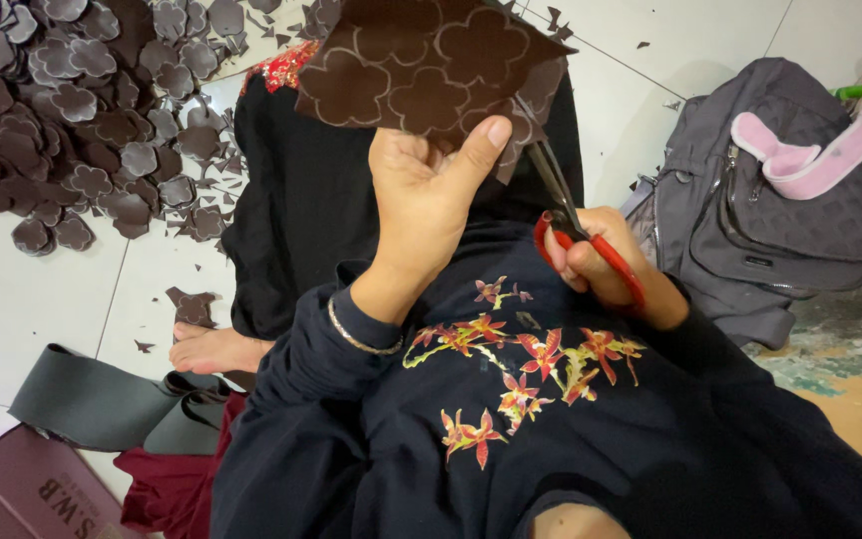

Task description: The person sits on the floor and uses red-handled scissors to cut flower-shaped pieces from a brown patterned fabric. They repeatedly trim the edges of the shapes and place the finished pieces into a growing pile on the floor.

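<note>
While left hand (426,195) pinches brown sheet (421,65) upright, right hand (601,265) fingers grip red scissors (571,215).

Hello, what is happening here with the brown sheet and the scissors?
A person sitting on the tiled floor holds a dark brown sheet, marked with flower outlines, in the left hand. The right hand works red-handled scissors at the sheet's edge. A pile of cut brown flower shapes lies on the floor to the left, and a grey backpack sits on the right.
</note>
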